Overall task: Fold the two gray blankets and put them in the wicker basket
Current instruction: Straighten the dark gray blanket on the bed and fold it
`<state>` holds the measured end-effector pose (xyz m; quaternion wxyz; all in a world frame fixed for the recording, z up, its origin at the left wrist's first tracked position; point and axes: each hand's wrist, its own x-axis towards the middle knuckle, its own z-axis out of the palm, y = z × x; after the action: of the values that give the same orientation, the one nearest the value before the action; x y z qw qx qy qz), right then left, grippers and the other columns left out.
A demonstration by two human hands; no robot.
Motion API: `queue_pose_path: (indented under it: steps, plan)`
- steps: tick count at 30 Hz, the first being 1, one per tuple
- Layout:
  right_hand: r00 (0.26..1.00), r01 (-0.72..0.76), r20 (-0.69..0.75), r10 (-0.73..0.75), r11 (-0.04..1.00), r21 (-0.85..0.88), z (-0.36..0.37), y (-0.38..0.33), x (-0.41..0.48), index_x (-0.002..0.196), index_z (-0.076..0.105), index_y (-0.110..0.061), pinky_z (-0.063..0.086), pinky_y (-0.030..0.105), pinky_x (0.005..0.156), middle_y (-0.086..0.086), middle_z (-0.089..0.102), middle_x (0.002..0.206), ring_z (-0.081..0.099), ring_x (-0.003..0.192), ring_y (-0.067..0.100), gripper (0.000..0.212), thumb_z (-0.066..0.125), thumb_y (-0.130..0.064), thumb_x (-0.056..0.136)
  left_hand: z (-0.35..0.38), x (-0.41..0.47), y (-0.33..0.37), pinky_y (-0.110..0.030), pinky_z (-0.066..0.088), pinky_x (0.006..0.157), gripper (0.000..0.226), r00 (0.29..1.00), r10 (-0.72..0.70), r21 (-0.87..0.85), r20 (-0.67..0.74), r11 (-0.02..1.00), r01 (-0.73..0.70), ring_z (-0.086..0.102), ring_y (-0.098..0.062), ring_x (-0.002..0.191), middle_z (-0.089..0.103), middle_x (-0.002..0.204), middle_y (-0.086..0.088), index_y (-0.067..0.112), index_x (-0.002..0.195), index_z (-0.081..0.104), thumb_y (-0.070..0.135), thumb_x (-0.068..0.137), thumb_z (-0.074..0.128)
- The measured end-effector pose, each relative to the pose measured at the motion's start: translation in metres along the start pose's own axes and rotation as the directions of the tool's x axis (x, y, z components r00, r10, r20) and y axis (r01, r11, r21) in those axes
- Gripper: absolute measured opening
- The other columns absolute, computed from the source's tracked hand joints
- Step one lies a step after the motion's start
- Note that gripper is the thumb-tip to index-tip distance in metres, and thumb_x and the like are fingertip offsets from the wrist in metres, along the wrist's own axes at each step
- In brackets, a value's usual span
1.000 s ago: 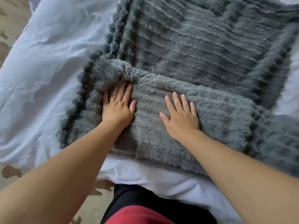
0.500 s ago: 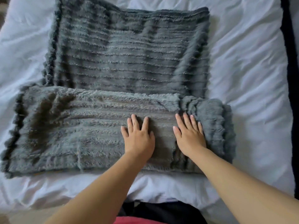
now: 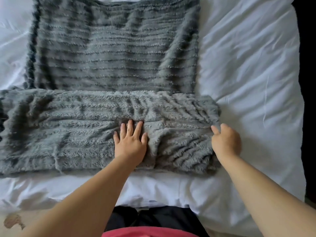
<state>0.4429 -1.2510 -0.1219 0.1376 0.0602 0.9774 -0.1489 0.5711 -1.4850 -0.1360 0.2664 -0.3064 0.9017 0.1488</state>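
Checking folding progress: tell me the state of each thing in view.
gray blanket, far part spread flat, near strip folded over, rumpled at its right end
left hand, flat, pressing on the folded strip
right hand, pinching the strip's right end
white bedding, wrinkled, under the blanket

Soft, even daylight fills the frame, with no hard glare and no source in view. The white bedding (image 3: 248, 65) at right is the brightest part, close to washed out, its creases marked only by faint bluish shading. The gray blanket (image 3: 111, 48) reads dim, its ribs showing as dark bands. Soft-edged shadows lie along the blanket's lower edge and beside the right hand (image 3: 225, 142). The far right edge of the frame drops to near black. Detail smears slightly at upper left, and lines bow outward toward the borders.
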Motion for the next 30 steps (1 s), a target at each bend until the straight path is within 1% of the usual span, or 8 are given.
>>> queue_pose_path:
  steps: [8,12,15,19,24,27,28,30]
  plan:
    - [0.994,-0.028,-0.099,0.057,0.963,0.269,-0.001,0.005,-0.05,0.095,0.059,-0.003,0.046,0.04,0.076,0.016,0.061,0.095,0.057,0.091,0.036,0.039,0.065,-0.04,0.086,-0.007,-0.01,0.01,-0.051,-0.005,0.116,0.057,0.994,-0.11,0.007,-0.003,0.994,0.11,-0.006,-0.024,0.148,-0.005,0.161,-0.001,0.034,0.152,0.005,0.048,0.098,0.018]
    - [0.964,-0.152,0.242,0.112,0.976,0.154,0.001,0.028,-0.091,0.074,0.048,-0.011,0.044,0.034,0.065,0.008,0.058,0.08,0.056,0.08,0.031,0.046,0.065,-0.053,0.081,-0.009,-0.048,0.028,-0.048,0.005,0.117,0.051,0.965,-0.143,-0.103,-0.218,0.987,0.123,0.013,-0.026,0.146,0.012,0.16,-0.01,0.021,0.146,0.03,0.037,0.097,0.031]
    - [0.92,-0.075,0.392,0.005,0.983,0.165,-0.001,0.033,-0.09,0.061,0.035,-0.011,0.03,0.035,0.058,0.006,0.045,0.063,0.047,0.068,0.029,0.045,0.057,-0.035,0.092,0.002,-0.076,0.037,-0.045,0.028,0.108,0.039,0.939,-0.178,-0.171,-0.294,0.976,0.131,0.037,-0.032,0.129,0.039,0.143,-0.014,0.015,0.131,0.047,0.029,0.095,0.041]
    - [0.985,0.069,0.153,-0.085,0.992,0.109,-0.024,0.037,-0.067,0.052,0.029,-0.014,0.024,0.036,0.054,0.006,0.041,0.064,0.043,0.065,0.031,0.041,0.048,-0.014,0.089,0.015,-0.093,0.032,-0.044,0.031,0.102,0.04,0.949,-0.276,-0.222,-0.152,0.945,0.239,0.036,-0.029,0.127,0.039,0.141,-0.005,0.028,0.135,0.043,0.035,0.096,0.036]
    - [0.977,-0.212,0.077,0.198,0.924,0.317,-0.019,0.049,-0.071,0.065,0.056,0.001,0.037,0.037,0.053,0.02,0.058,0.068,0.051,0.065,0.036,0.033,0.047,-0.017,0.091,0.004,-0.077,0.02,-0.045,0.036,0.103,0.043,0.965,-0.264,-0.276,-0.007,0.928,0.252,0.033,-0.031,0.129,0.035,0.143,-0.008,0.032,0.139,0.041,0.034,0.096,0.037]
    - [0.739,-0.67,0.479,0.473,0.448,0.591,0.001,0.044,-0.085,0.085,0.059,0.001,0.046,0.03,0.048,0.018,0.06,0.071,0.059,0.055,0.027,0.027,0.048,-0.022,0.096,0.0,-0.074,0.014,-0.043,0.046,0.095,0.037,0.834,-0.551,-0.611,-0.024,0.669,0.424,0.048,-0.034,0.113,0.046,0.13,-0.016,0.016,0.127,0.055,0.024,0.092,0.045]
    - [0.608,-0.79,0.658,0.444,0.251,0.56,0.005,0.043,-0.089,0.088,0.056,-0.004,0.043,0.028,0.047,0.015,0.057,0.071,0.054,0.052,0.024,0.025,0.049,-0.026,0.097,0.002,-0.075,0.01,-0.044,0.046,0.095,0.039,0.738,-0.673,-0.709,0.044,0.5,0.498,0.051,-0.036,0.112,0.048,0.129,-0.018,0.011,0.126,0.054,0.025,0.09,0.048]
    - [0.445,-0.895,0.833,0.327,0.122,0.43,0.011,0.039,-0.091,0.09,0.049,-0.009,0.042,0.031,0.056,0.013,0.054,0.08,0.051,0.064,0.023,0.025,0.043,-0.032,0.1,0.009,-0.082,0.007,-0.047,0.043,0.102,0.052,0.602,-0.711,-0.81,0.362,0.079,0.581,0.049,-0.037,0.123,0.046,0.139,-0.019,0.006,0.133,0.047,0.033,0.089,0.052]
